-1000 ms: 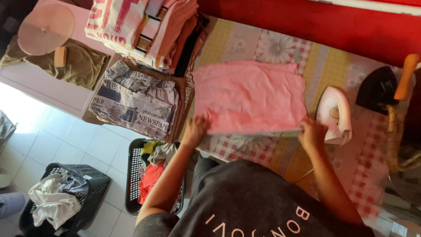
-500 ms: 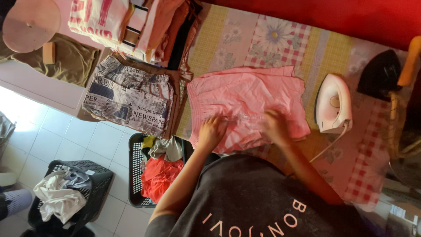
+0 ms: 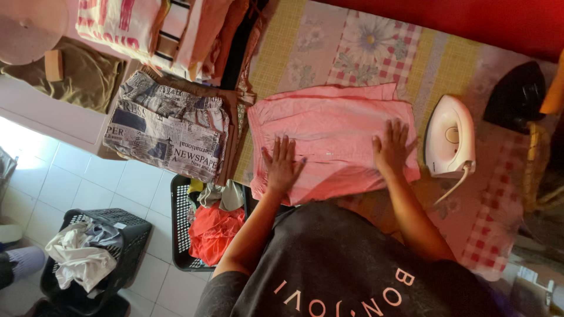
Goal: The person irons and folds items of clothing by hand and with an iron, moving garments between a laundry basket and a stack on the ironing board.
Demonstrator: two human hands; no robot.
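A folded pink cotton garment is spread flat on the table, which is covered by a yellow, checked and flowered cloth. The left hand and right hand are pressed on it, palms down, fingers spread wide, nothing gripped. Smoothing is best done outward from the centre, so creases are pushed to the edges. Just beside the right hand, a white electric iron is stood. To the left, a newspaper-printed fabric is stacked; a striped bag, perhaps plastic, is seen above.
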